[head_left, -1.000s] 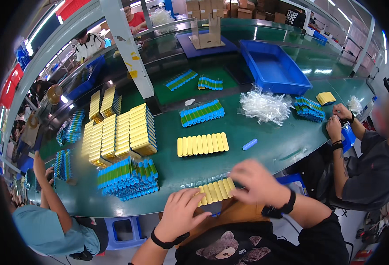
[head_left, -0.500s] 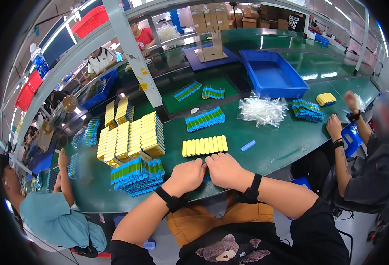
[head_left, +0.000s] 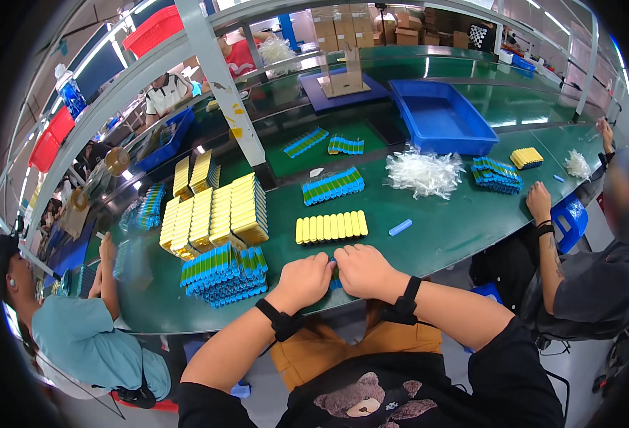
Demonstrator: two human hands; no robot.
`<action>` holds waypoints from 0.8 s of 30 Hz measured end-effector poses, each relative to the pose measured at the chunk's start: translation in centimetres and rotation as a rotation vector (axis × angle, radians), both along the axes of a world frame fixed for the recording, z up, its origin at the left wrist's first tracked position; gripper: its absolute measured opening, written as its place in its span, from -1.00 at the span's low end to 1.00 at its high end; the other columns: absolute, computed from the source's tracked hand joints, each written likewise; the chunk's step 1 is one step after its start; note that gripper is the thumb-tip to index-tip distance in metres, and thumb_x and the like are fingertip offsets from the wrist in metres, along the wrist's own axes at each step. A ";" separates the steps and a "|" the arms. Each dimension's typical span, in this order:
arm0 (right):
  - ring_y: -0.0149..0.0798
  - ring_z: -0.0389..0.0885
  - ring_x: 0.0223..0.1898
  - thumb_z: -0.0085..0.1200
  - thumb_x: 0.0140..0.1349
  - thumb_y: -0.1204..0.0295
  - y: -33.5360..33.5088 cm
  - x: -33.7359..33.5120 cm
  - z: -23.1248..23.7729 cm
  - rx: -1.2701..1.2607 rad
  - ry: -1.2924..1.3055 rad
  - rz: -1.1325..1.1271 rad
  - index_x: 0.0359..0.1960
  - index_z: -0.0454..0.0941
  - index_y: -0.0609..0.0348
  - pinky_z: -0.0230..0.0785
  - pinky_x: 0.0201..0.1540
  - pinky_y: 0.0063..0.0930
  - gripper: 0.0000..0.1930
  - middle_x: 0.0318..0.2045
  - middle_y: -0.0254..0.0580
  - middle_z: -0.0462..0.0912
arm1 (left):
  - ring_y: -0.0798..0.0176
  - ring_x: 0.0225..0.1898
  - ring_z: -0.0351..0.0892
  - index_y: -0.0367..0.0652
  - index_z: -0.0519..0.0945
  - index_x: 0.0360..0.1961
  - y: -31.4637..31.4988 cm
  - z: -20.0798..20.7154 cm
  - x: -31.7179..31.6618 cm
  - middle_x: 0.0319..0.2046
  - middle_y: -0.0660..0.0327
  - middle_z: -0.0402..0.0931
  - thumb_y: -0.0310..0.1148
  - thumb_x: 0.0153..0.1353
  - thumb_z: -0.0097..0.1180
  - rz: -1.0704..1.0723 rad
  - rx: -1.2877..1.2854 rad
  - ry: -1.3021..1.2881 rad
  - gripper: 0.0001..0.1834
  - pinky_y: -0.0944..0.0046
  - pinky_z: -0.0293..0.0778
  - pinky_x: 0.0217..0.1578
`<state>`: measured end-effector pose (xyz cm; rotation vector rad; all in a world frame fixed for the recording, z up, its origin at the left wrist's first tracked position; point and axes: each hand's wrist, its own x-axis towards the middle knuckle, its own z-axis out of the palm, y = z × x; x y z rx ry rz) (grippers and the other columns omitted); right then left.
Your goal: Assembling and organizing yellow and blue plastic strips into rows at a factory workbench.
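My left hand (head_left: 305, 280) and my right hand (head_left: 361, 271) meet at the table's front edge, fingers curled in. Between and under them shows a bit of a blue-and-green battery pack (head_left: 336, 279), mostly hidden by the hands. Just beyond lies a row of yellow-topped battery cells (head_left: 331, 227), apart from my fingers. A single blue strip (head_left: 400, 227) rests to its right. Farther back is a row of blue-and-green battery packs (head_left: 333, 187). Left of my hands stand a stack of blue-and-green packs (head_left: 223, 277) and a taller stack of yellow-topped packs (head_left: 218, 214).
A heap of clear plastic pieces (head_left: 425, 172) lies ahead right, before a blue tray (head_left: 443, 148). More blue packs (head_left: 498, 175) sit beyond it. A metal post (head_left: 223, 82) rises ahead left. Co-workers sit at left (head_left: 100, 349) and right (head_left: 592, 271).
My hands stay together at the table edge, with only a slight shift. The right co-worker's far hand has moved away to the far right.
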<state>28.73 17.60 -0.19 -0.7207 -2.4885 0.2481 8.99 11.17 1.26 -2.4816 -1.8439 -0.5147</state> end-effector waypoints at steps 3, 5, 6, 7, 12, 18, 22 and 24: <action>0.11 0.64 -0.28 0.14 0.22 0.47 -0.3 0.2 0.2 0.028 -0.008 -0.003 -0.27 0.49 0.19 0.50 -0.16 0.00 -0.89 -0.36 -0.01 0.62 | -0.22 -0.30 0.70 -0.18 0.53 -0.22 -1.3 0.0 0.8 -0.34 -0.03 0.67 -0.21 0.53 0.11 0.059 -0.030 -0.070 -0.75 -0.20 0.59 -0.27; 0.11 0.62 -0.28 0.14 0.21 0.46 -1.3 0.7 0.3 -0.007 0.002 0.020 -0.26 0.50 0.18 0.48 -0.16 0.00 -0.88 -0.35 -0.01 0.61 | -0.21 -0.29 0.70 -0.19 0.53 -0.22 -2.3 0.3 1.3 -0.33 -0.02 0.66 -0.23 0.51 0.13 0.057 -0.017 -0.082 -0.76 -0.19 0.59 -0.27; 0.11 0.62 -0.28 0.14 0.21 0.46 -1.9 0.9 0.2 -0.015 -0.001 0.022 -0.26 0.50 0.18 0.48 -0.16 0.00 -0.88 -0.35 -0.01 0.61 | -0.21 -0.28 0.69 -0.19 0.53 -0.22 -2.8 0.4 1.6 -0.32 -0.01 0.65 -0.24 0.49 0.16 0.054 0.000 -0.093 -0.77 -0.18 0.60 -0.26; 0.10 0.62 -0.27 0.16 0.21 0.43 -2.4 1.2 0.3 0.006 0.008 0.030 -0.26 0.50 0.16 0.46 -0.17 -0.01 -0.87 -0.35 -0.02 0.61 | -0.22 -0.29 0.67 -0.21 0.53 -0.23 -3.4 0.7 2.2 -0.32 -0.03 0.61 -0.28 0.45 0.20 0.061 0.035 -0.121 -0.79 -0.18 0.59 -0.27; -0.03 0.53 -0.19 0.22 0.18 0.36 -5.1 3.0 1.0 0.101 0.021 0.038 -0.03 0.60 0.22 0.37 -0.12 -0.10 -0.66 -0.27 -0.13 0.57 | -0.20 -0.04 0.58 -0.21 0.58 0.02 -7.3 0.4 3.4 -0.13 -0.04 0.54 -0.27 0.27 0.39 0.079 -0.012 -0.095 -0.61 -0.22 0.48 0.01; 0.04 0.53 0.29 0.49 0.05 0.35 -5.9 7.9 1.9 0.042 -0.006 0.006 0.20 0.64 0.08 0.42 0.22 -0.05 -0.40 0.21 -0.06 0.59 | -0.26 0.34 0.50 -0.16 0.57 0.35 -10.9 -0.1 0.1 0.19 -0.07 0.56 -0.33 0.08 0.57 0.069 0.173 -0.090 -0.23 -0.18 0.36 0.41; -0.02 0.59 0.25 0.47 0.07 0.37 -4.6 9.8 1.0 0.071 -0.010 0.099 0.03 0.71 0.08 0.44 0.21 -0.05 -0.56 0.22 -0.10 0.62 | -0.07 0.25 0.69 -0.15 0.78 -0.04 -11.1 0.0 -2.6 0.07 0.13 0.74 -0.49 0.11 0.52 -0.085 0.143 -0.175 -0.65 -0.10 0.58 0.23; -0.04 0.68 0.12 0.44 0.10 0.43 -3.9 9.8 1.5 0.219 0.076 0.179 -0.08 0.73 0.13 0.47 0.16 -0.13 -0.68 0.12 -0.07 0.70 | 0.01 0.15 0.76 -0.16 0.79 -0.07 -11.2 0.3 -3.2 -0.02 0.17 0.78 -0.51 0.13 0.51 -0.154 0.173 -0.228 -0.69 0.04 0.65 0.13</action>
